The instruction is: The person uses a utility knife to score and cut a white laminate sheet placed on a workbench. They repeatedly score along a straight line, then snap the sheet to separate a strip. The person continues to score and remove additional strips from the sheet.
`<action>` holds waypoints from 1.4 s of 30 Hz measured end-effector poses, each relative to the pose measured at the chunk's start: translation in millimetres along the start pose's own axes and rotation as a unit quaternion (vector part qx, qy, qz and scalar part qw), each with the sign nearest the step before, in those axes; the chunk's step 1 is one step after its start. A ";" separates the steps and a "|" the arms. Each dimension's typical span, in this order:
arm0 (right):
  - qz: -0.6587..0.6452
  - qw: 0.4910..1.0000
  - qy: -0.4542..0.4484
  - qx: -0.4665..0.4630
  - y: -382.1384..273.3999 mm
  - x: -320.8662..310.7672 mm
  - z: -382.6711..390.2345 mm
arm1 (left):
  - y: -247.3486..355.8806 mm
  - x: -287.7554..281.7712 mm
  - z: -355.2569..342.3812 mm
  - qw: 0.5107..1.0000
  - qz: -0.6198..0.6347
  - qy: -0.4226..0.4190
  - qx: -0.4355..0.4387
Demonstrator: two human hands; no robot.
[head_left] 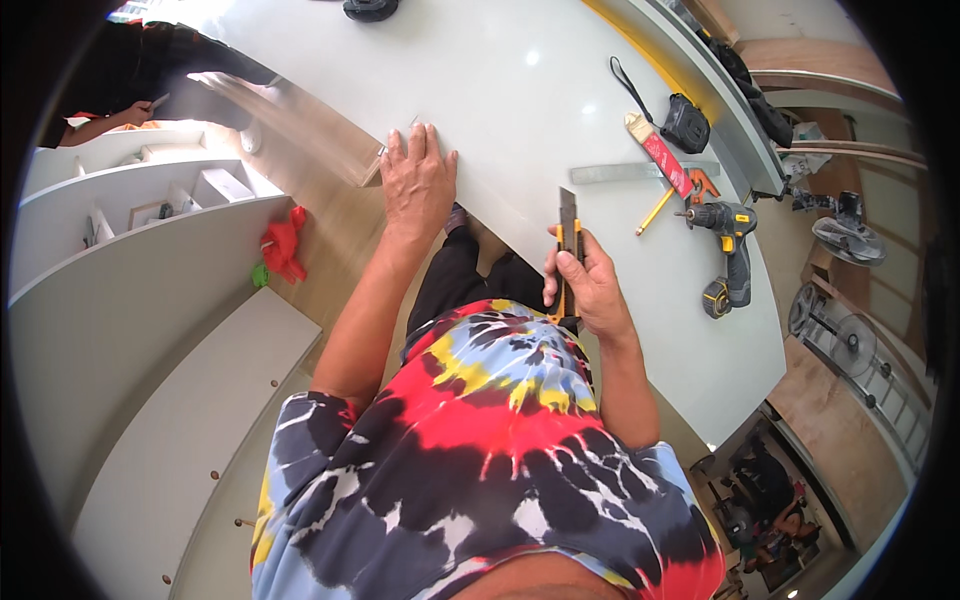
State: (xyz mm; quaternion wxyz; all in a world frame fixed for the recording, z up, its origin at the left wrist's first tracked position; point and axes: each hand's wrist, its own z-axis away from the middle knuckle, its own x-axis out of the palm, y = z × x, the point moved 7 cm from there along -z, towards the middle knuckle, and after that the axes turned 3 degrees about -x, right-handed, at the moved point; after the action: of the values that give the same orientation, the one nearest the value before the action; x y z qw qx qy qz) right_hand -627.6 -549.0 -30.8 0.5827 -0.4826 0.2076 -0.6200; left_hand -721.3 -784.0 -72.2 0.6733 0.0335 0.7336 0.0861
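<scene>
My right hand is closed round a yellow and black utility knife, its wide blade out and pointing away from me. The knife is held over the near edge of a large white panel. My left hand lies flat on the panel's left edge, fingers stretched out and holding nothing. Right of the knife are a metal ruler, a red and cream flat strip, a yellow pencil and a grey and yellow cordless drill.
A black tape measure with a strap sits at the far right of the panel. White cabinet carcasses stand on the left, with a red cloth beside them. Another person stands at the far left. A fan is at the right.
</scene>
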 end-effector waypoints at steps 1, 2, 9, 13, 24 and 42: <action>-0.012 1.000 -0.017 -0.004 -0.1 7.2 -3.0 | -0.7 1.2 1.3 1.000 0.007 -0.008 -0.006; -0.023 0.999 -0.033 -0.005 -0.1 13.7 -4.2 | -1.3 1.9 3.1 1.000 0.015 -0.007 -0.010; -0.056 0.997 -0.045 0.002 -1.9 16.6 6.0 | -3.6 16.9 5.8 0.999 0.017 0.032 -0.039; -0.028 0.998 -0.057 -0.001 -4.7 1.3 16.3 | -2.9 19.0 -1.4 0.998 -0.012 0.035 -0.040; 0.022 0.993 -0.113 0.037 25.6 -0.8 43.7 | -26.1 28.4 -15.7 0.999 -0.020 0.008 -0.048; 0.052 0.993 0.105 -0.013 18.5 -96.1 64.2 | 117.5 16.1 80.4 0.973 0.143 -0.177 -0.033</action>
State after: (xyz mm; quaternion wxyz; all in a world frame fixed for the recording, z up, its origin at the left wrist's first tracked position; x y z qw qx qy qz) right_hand -578.0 -445.1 -51.4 0.5825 -0.4108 0.3007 -0.6337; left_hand -650.6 -659.3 -74.2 0.7737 0.1305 0.5872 0.1990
